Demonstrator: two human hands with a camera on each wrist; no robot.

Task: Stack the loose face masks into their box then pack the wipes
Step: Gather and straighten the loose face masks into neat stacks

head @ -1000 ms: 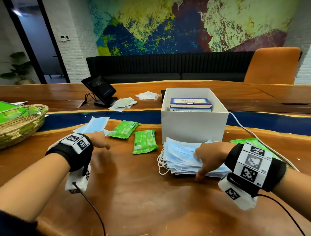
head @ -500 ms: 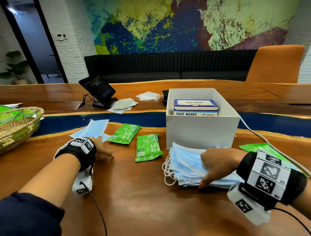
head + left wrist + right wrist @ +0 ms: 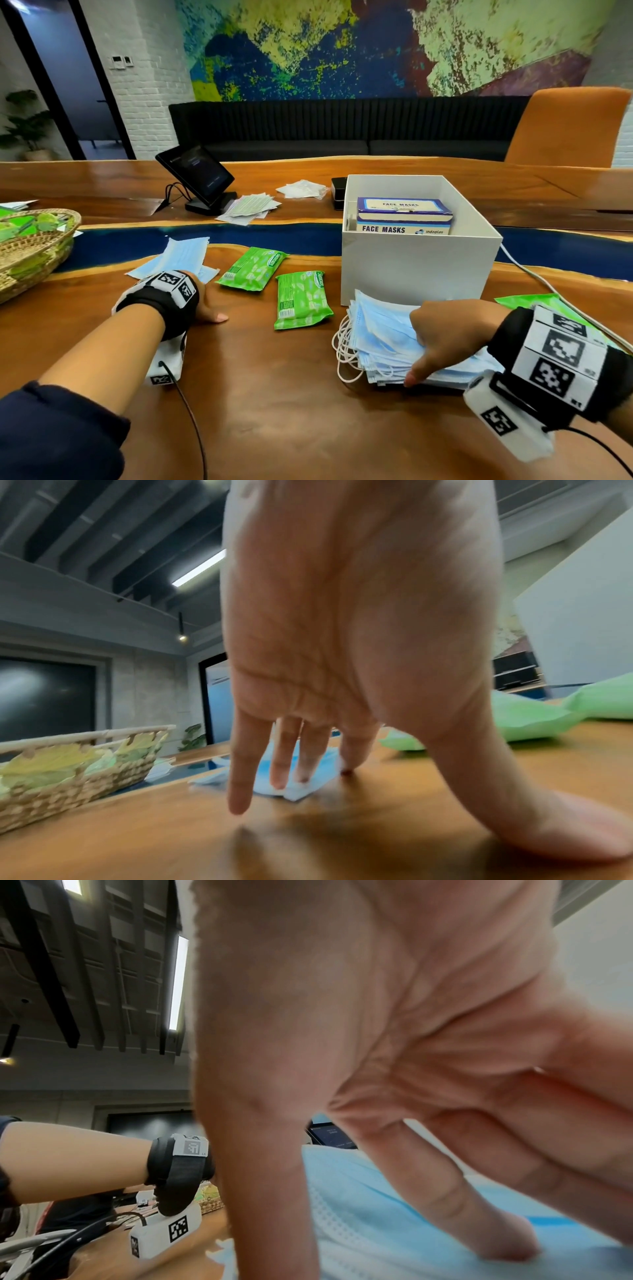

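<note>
A stack of blue face masks [image 3: 380, 339] lies in front of the white box [image 3: 418, 267]. My right hand [image 3: 421, 346] grips the stack, with fingers [image 3: 445, 1191] on top and the thumb down its near edge. Closed face mask cartons [image 3: 402, 219] sit inside the white box. My left hand [image 3: 209, 301] is spread flat; its fingertips [image 3: 281, 764] press a corner of a loose blue mask [image 3: 181, 253], and its thumb rests on the table. Two green wipe packs [image 3: 251, 269] [image 3: 301, 299] lie between my hands. A third green pack [image 3: 534, 301] shows behind my right wrist.
A wicker basket [image 3: 30, 263] holding green packs stands at the far left. Behind it all are a tablet on a stand [image 3: 195, 178], loose papers [image 3: 250, 207] and a small black device [image 3: 339, 192]. A white cable [image 3: 548, 291] runs past the box's right side.
My left hand has come down flat onto the table at the near corner of the loose mask. My right hand has kept its hold on the stack. The head view has shifted closer.
</note>
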